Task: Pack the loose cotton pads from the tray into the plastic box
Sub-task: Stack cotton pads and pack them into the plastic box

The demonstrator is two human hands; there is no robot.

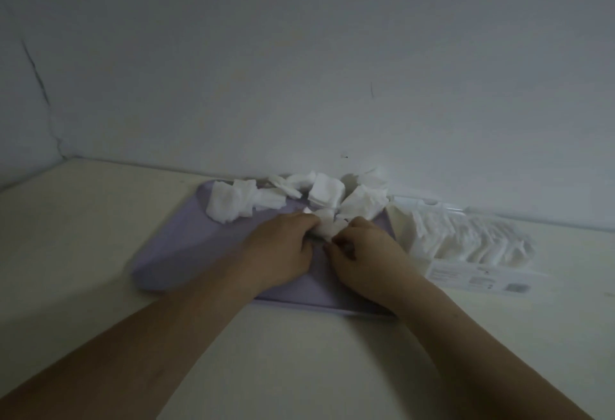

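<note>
A lilac tray (186,246) lies on the table against the wall. Several loose white cotton pads (324,191) are heaped along its far edge. Over the tray's middle, my left hand (283,253) and my right hand (362,253) meet, and both grip a small bunch of cotton pads (327,228) between their curled fingers. To the right of the tray lies the clear plastic box (466,236), on its side and packed with white pads.
A white wall rises right behind the tray and the box. The pale table stretches to the left and toward me. A printed label (479,279) shows on the box's near face.
</note>
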